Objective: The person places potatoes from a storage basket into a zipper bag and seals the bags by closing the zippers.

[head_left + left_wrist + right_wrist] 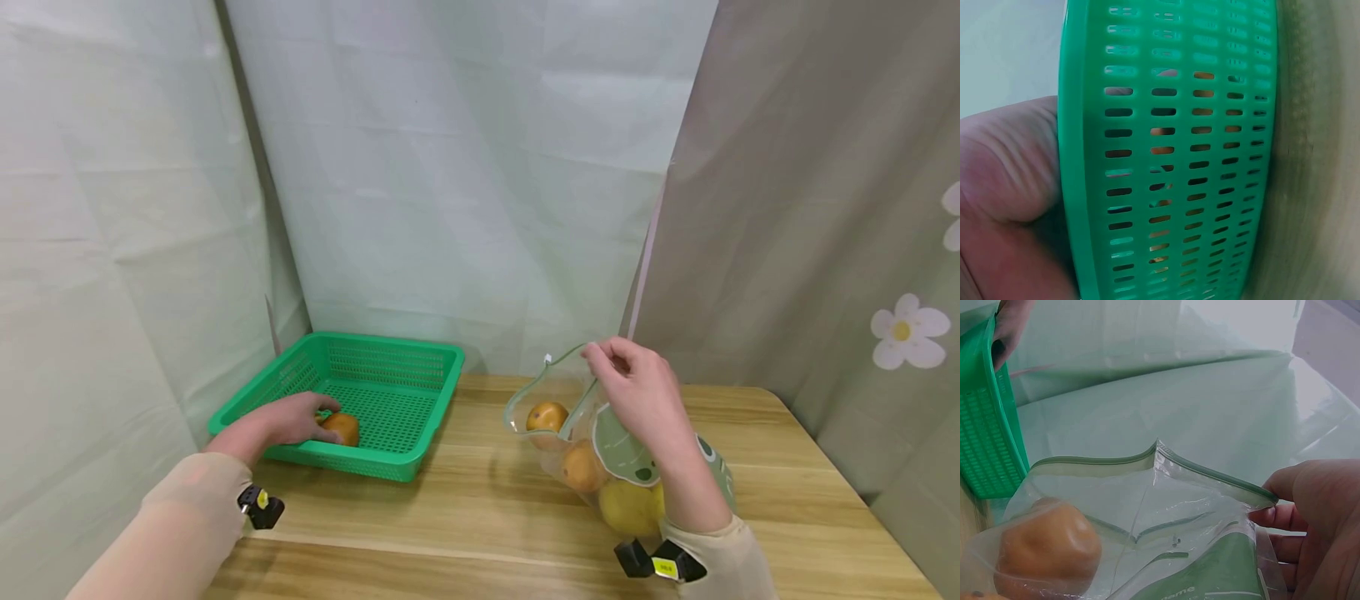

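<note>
My left hand point(296, 417) reaches over the near left rim of a green plastic basket point(438, 404), its thumb and fingers round an orange point(344, 428) on the basket floor. In the left wrist view the basket wall point(1094, 187) hides most of the hand. On the right, my right hand point(645, 383) pinches the green-edged rim of a clear zip bag point(1129, 506) between thumb and fingers. The bag's mouth gapes towards the basket. Inside lie an orange point(547, 417) near the opening, another orange point(583, 467) below it, and yellow fruit point(628, 507) at the bottom.
The basket and bag stand apart on a wooden table point(465, 517). Pale cloth point(480, 183) hangs behind and at the left; a greyish curtain with flowers point(907, 332) hangs at the right.
</note>
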`<state>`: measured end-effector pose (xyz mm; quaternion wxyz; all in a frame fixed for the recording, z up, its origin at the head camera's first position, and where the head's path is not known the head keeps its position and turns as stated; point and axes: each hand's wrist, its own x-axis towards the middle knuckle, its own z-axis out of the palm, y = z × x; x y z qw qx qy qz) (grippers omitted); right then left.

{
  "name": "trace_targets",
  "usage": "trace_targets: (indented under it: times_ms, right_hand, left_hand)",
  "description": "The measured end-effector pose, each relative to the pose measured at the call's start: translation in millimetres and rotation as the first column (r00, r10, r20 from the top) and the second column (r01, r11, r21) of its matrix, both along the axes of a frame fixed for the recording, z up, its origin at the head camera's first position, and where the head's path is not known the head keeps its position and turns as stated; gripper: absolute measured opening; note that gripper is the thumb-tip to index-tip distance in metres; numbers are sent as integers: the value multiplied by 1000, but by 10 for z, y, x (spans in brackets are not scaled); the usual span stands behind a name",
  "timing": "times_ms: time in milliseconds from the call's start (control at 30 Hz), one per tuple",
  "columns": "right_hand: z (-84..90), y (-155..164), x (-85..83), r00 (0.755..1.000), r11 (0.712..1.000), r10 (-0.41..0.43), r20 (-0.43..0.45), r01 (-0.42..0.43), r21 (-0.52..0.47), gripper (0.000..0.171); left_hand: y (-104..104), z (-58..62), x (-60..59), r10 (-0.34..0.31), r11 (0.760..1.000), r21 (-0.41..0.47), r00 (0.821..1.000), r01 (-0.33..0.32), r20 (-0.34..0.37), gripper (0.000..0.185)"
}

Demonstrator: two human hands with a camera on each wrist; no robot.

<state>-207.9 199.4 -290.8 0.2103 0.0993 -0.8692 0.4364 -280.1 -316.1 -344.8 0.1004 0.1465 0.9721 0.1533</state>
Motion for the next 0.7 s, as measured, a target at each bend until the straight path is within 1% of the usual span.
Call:
trace_targets:
  times_ms: [133, 333, 700]
  right_hand:
    - [-2, 2, -3, 1000, 1000, 4, -1, -4, -3, 40]
    - [-5, 9, -12, 1000, 1000, 0, -2, 0, 2, 38]
    - [-17, 22, -28, 1000, 1000, -2, 0, 2, 8, 37]
  left_hand:
    - [7, 5, -15, -10, 1000, -21, 1000, 10, 6, 73]
    - [20, -17, -57, -42, 998, -43, 999, 43, 17, 71]
    - [16, -19, -95, -78, 997, -28, 997, 79, 31, 66]
